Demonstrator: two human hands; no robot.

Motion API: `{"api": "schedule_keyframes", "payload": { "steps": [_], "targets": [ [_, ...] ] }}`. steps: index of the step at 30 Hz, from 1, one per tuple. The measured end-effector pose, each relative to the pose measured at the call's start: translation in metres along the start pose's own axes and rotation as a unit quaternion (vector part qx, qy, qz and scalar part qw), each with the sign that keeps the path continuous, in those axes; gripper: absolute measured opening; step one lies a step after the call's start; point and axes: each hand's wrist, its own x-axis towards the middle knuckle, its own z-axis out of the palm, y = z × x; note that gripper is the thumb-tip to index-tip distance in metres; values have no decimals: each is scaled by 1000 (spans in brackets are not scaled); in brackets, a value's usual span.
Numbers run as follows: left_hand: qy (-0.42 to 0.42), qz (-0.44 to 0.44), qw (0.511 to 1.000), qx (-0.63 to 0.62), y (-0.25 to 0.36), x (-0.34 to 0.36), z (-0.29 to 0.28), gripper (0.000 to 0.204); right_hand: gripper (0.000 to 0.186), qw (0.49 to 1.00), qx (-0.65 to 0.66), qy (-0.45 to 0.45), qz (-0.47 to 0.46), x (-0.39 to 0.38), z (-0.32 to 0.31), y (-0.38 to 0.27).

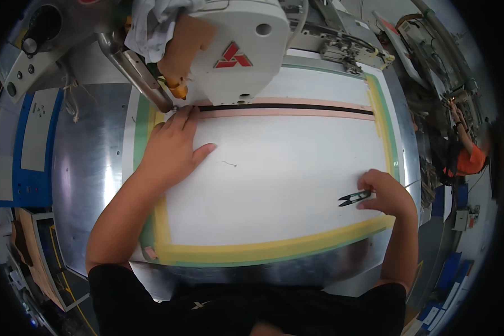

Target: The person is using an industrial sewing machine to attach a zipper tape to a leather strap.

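My left hand (173,147) lies palm down on the white board (269,168), fingers flat at the left end of a black strip (285,107) with pink bands along both sides, beside the machine's metal post (151,84). My right hand (383,193) is over the board's right side, closed around small black thread snips (353,198) whose blades point left. Yellow and green tape borders the board. The white machine head (232,45) hangs above the strip, partly hiding what is at my left fingertips.
A metal table (87,173) surrounds the board. A blue-framed control panel (33,131) is at left. A rail mechanism (353,50) sits at back right. A person in an orange top (467,159) works at another machine at far right. Grey cloth (154,28) hangs by the head.
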Motion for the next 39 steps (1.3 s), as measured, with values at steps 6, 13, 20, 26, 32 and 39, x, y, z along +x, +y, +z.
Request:
{"api": "schedule_keyframes", "payload": {
  "steps": [6, 13, 20, 26, 32, 39],
  "targets": [
    [-28, 67, 997, 9, 24, 20, -2, 75, 23, 999, -13, -9, 48, 3, 13, -13],
    [38, 113, 993, 20, 50, 29, 16, 84, 15, 974, -24, -41, -223, 84, 16, -102],
    [-6, 99, 995, -21, 45, 46, 29, 84, 17, 933, -26, 54, -355, 142, 3, -136],
    [51, 99, 993, 34, 32, 31, 18, 73, 17, 934, 67, 198, -290, 182, 15, -113],
    [64, 104, 991, 49, 30, 35, 15, 63, 14, 915, 133, 243, -294, 190, 26, -112],
    [63, 139, 987, 37, 38, 39, 25, 69, 15, 868, 125, 323, -356, 196, 26, -115]
  ]
}}
